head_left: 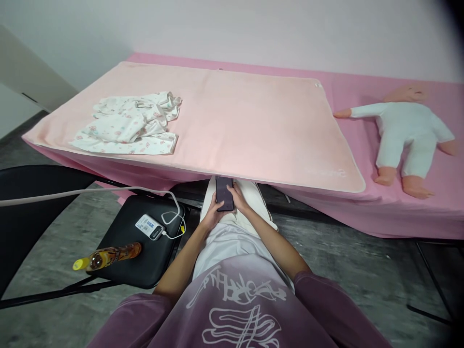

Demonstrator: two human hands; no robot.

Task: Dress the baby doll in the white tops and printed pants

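Over my lap, just below the table's front edge, I hold a dark smartphone (224,195) upright between both hands. My left hand (212,212) grips its lower left side, with the thumb on the screen. Around the right side is my right hand (237,198), its thumb also over the screen. What the screen shows is too dark to make out. Beyond the phone, a pale pink mat (246,125) lies on the table. A crumpled white printed baby garment (130,123) rests on the mat's left part.
A baby doll (408,130) in white lies at the right on the pink tablecloth (377,212). On a black folding chair (123,212) at my left are a white power bank (149,226) with a cable and a yellow-capped drink bottle (112,256) on its side.
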